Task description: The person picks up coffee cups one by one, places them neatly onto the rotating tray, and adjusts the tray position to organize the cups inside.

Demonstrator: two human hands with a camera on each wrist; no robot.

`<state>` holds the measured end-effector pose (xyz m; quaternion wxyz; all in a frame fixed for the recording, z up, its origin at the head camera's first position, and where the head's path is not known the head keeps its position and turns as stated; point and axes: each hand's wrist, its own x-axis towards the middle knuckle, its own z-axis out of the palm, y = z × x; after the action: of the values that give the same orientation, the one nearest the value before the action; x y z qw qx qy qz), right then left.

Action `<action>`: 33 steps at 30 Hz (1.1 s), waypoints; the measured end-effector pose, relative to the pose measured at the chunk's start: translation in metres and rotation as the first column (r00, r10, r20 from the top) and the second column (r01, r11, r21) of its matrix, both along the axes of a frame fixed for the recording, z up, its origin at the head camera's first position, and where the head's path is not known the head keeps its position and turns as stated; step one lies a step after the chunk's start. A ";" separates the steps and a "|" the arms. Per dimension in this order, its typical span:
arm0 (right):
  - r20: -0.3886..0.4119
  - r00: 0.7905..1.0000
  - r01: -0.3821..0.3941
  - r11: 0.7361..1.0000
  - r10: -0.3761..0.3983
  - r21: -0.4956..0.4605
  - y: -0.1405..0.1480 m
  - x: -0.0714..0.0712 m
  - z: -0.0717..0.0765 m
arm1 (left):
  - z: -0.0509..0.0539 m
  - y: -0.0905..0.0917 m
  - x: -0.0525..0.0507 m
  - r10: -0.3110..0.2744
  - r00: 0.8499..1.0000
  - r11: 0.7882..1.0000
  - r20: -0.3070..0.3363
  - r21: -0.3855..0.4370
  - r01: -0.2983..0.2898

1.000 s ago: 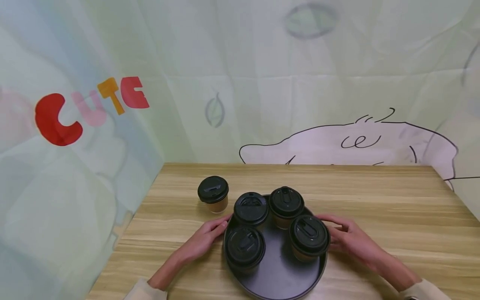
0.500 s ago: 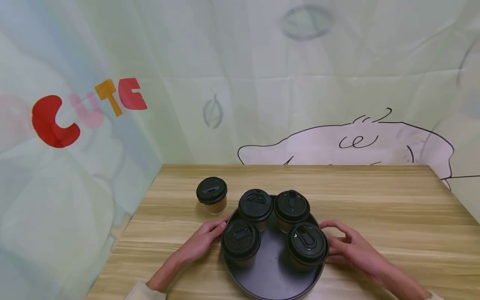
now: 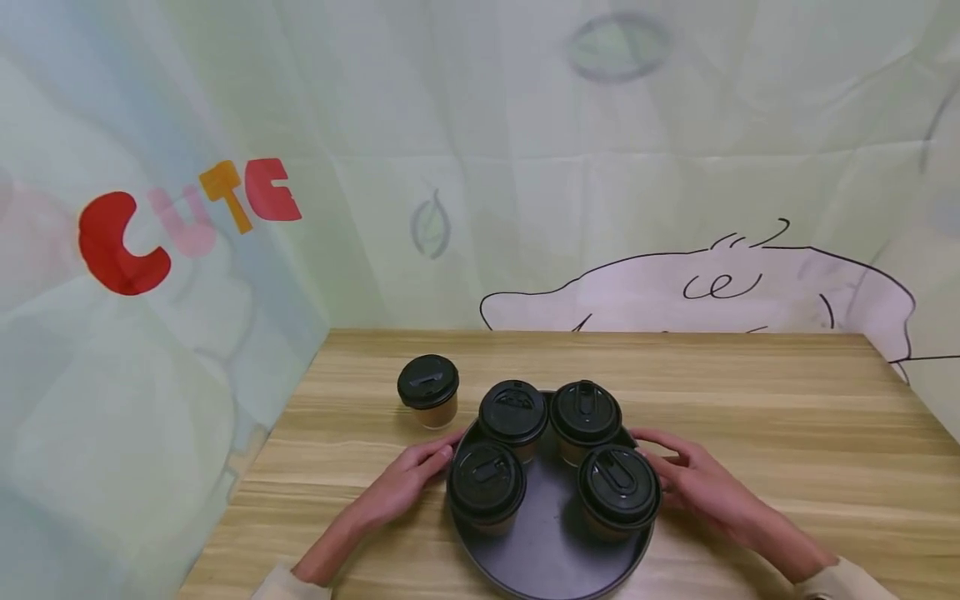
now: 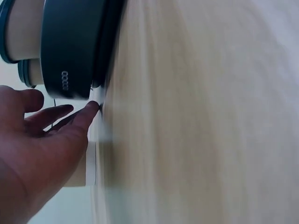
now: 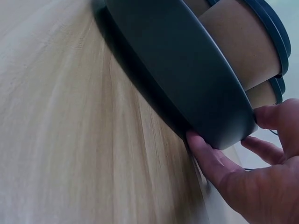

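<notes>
A round black tray point(image 3: 551, 562) sits at the front middle of the table, bearing several paper cups point(image 3: 513, 414) with black lids, all upright. At the tray's left side is my left hand point(image 3: 405, 477). In the left wrist view its loosely extended fingers point(image 4: 80, 122) lie close to the wall of the tray point(image 4: 67, 51); whether they touch it is hard to tell. My right hand point(image 3: 701, 483) holds the tray's right side. In the right wrist view its thumb point(image 5: 271, 115) meets the upper rim and a fingertip lies at the lower edge.
One more lidded cup point(image 3: 432, 396) stands upright on the wooden table point(image 3: 787, 400), behind and left of the tray. A printed curtain point(image 3: 525, 208) hangs behind the table and along its left side.
The tray has turned slightly clockwise, seen from above, and its cups have gone round with it. My right hand slid nearer me, then back along the rim. The left hand stayed nearly still.
</notes>
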<state>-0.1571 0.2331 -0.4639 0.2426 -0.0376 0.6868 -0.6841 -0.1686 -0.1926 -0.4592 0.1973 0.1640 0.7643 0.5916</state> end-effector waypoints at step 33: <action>0.001 1.000 -0.017 0.998 0.018 -0.066 0.000 -0.001 0.000 | 0.011 -0.016 -0.055 0.353 0.809 0.875 -0.470 -0.141 -0.464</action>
<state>-0.1580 0.2334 -0.4644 0.2479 -0.0509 0.6631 -0.7044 -0.2233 -0.2086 -0.4482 -0.0901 0.0946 0.8738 0.4684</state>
